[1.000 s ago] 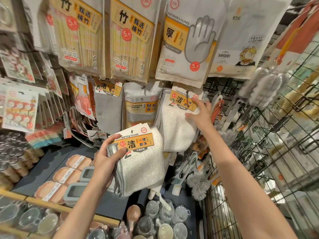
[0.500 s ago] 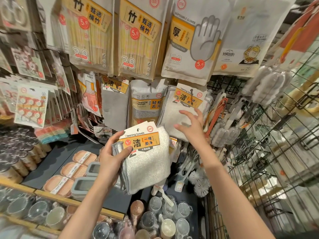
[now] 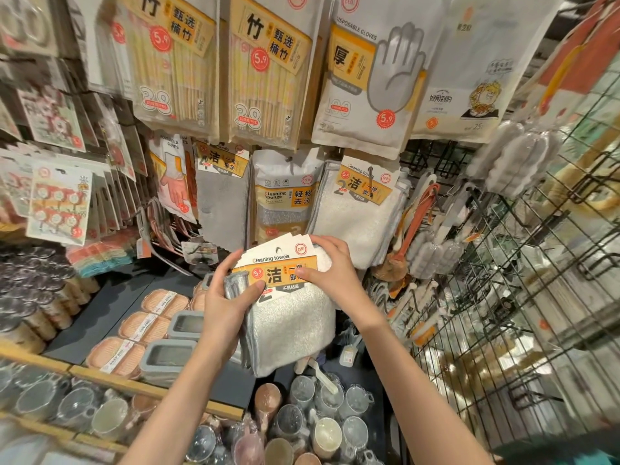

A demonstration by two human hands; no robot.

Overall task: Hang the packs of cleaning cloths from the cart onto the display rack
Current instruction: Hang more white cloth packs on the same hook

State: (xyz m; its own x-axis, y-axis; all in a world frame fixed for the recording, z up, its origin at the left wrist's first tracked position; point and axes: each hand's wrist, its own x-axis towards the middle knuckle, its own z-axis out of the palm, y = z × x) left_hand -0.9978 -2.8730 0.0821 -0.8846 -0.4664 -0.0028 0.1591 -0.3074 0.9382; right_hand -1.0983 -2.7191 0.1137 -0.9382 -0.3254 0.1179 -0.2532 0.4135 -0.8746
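Both hands are on a stack of cloth packs (image 3: pixel 285 297), held in front of the display rack (image 3: pixel 432 162), below the row of hanging goods. Left hand (image 3: pixel 223 310) grips the stack from the left, thumb curled across the orange label and fingers wrapped behind, likely carrying the weight. Right hand (image 3: pixel 330 273) pinches the top card near its upper right corner, thumb on the label front, fingers curled over the top edge; this looks like peeling one pack off the stack for hanging.

Several white header cards fan out at the top, so more than one pack is in the grip; exact count unclear. The stack's long axis runs roughly up and down, tilted a little, header cards and hang hole pointing up toward the rack, cloth hanging below. Label faces the camera.

Matching packs already hanging (image 3: pixel 360 209) sit just above and right on a hook, probably the target hook. Sponge packs (image 3: pixel 285 196) hang directly behind the held stack. The wire cart (image 3: pixel 520 297) is on the right.
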